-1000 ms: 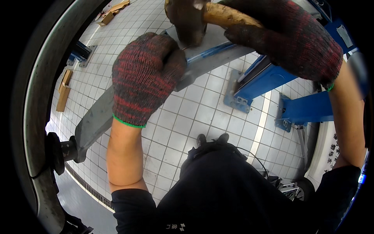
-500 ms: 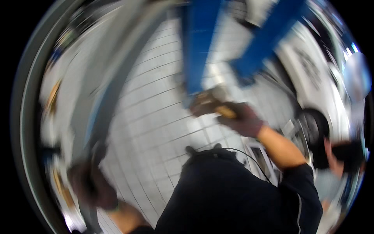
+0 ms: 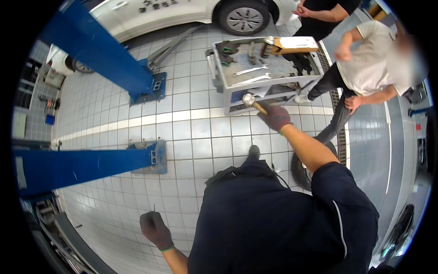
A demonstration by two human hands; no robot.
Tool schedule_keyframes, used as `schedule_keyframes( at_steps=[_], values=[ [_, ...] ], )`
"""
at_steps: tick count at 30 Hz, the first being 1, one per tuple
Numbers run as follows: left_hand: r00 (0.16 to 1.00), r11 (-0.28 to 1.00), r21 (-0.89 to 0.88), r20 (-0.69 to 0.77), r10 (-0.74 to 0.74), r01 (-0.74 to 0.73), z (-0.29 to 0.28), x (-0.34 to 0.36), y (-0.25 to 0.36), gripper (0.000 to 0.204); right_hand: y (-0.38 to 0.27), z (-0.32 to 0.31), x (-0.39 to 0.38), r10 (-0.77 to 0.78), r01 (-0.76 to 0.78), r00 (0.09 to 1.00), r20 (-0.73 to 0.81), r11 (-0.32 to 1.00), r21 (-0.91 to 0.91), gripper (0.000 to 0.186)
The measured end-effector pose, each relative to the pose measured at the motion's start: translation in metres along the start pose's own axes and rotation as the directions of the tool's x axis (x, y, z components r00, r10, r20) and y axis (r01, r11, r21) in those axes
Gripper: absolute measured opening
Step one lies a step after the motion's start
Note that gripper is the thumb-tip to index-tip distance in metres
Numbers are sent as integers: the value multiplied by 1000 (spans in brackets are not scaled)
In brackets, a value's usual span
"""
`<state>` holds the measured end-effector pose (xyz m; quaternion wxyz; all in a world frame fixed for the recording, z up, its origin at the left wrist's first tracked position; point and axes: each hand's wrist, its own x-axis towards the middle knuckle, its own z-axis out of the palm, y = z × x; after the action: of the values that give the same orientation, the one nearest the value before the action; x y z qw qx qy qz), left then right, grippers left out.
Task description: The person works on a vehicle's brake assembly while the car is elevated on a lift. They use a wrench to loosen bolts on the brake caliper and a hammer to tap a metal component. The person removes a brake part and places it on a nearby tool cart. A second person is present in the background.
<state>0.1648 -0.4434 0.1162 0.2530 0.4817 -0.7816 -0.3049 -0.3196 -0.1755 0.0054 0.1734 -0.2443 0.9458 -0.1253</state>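
My right hand (image 3: 275, 117), in a dark red and grey work glove, reaches forward and is closed round the wooden handle of a hammer (image 3: 249, 100). Its rounded silver head points up and left, in front of the tool cart (image 3: 226, 97). Low on the left, my left hand (image 3: 156, 229) wears a matching glove with green trim. Its fingers are curled in; a thin dark tip sticks up from them, too small to name. Tiled floor lies beneath this hand, which touches nothing else in sight.
On the cart lie two wrenches (image 3: 250, 71), a spray can (image 3: 267, 47), a cardboard box (image 3: 292, 44) and gloves. Two people stand beyond it. A loose tire (image 3: 301, 171) lies right of my legs. Blue lift posts (image 3: 105, 50) rise left; a white car (image 3: 169, 13) stands ahead.
My view has swung to the right, bringing the cart and people into sight. My right hand still holds the hammer. The left hand has moved away from the grey beam it was near.
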Motion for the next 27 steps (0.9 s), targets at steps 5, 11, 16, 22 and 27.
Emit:
schedule_keyframes(
  at_steps=[5,11,16,22,27],
  values=[
    [983,992,-18,135,124,-123,95,28,101,10,107,-22,58,9,-8,989,-150,1000,8,49],
    [905,946,57,316,285,-318,170,29,174,8,140,-25,134,80,-80,997,-2,997,24,44],
    [911,948,129,341,232,-290,200,38,195,8,121,-4,184,92,-93,996,10,993,77,38],
    [917,963,129,356,178,-237,232,79,200,9,89,17,239,239,-242,963,121,970,12,31],
    [836,932,66,467,286,-356,266,146,192,9,59,25,280,260,-276,957,130,953,124,34]
  ],
)
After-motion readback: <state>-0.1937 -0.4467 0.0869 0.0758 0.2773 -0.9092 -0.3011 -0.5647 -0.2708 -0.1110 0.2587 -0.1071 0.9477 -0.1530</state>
